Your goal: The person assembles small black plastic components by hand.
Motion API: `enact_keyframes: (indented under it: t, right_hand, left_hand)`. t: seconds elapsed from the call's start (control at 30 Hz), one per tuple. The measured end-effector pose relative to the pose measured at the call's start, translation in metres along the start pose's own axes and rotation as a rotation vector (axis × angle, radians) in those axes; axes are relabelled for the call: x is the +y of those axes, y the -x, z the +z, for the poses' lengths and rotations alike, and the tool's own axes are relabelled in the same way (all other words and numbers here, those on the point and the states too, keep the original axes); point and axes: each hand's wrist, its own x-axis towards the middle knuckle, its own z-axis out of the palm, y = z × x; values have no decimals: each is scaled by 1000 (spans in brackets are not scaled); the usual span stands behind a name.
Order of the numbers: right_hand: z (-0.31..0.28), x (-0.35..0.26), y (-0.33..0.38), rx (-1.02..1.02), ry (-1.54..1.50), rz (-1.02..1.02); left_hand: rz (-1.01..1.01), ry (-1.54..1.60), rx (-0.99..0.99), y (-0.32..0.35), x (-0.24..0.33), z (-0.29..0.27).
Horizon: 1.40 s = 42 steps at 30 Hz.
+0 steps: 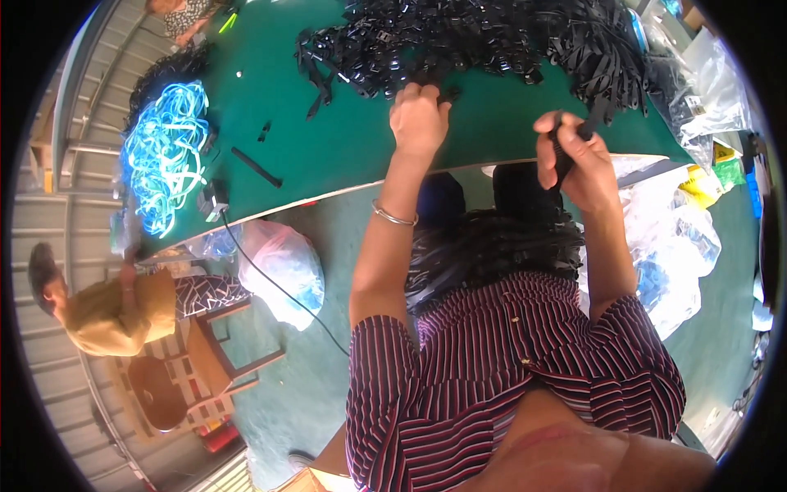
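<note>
Hands at the strap pile

The left hand [419, 117] closed its grip on black straps [459, 41] heaped on the green bench [344, 139]; the right hand [574, 156] clenched one strap [592, 123] (lifted clear, apparently to separate it).

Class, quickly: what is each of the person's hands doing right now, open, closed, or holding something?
Left hand: closed, at the edge of the pile of black straps and buckles; whether it grips one cannot be told.
Right hand: closed, holding a black strap.
</note>
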Motion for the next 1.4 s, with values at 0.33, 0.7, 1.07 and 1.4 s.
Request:
enact_keyframes:
  t: [0.33, 0.7, 1.07, 1.4]
  right_hand:
    - [3, 34, 11, 76, 108, 156]
    - [27, 44, 31, 2, 285, 12]
    - [30, 51, 38, -119, 393, 51]
    - [31, 54, 39, -121, 357, 70]
  left_hand:
    - [-237, 752, -240, 40, 18, -21]
    - [-548, 1869, -310, 106, 81, -68]
    - [-649, 2118, -267, 127, 83, -77]
    - [-664, 1817, -321, 134, 76, -76]
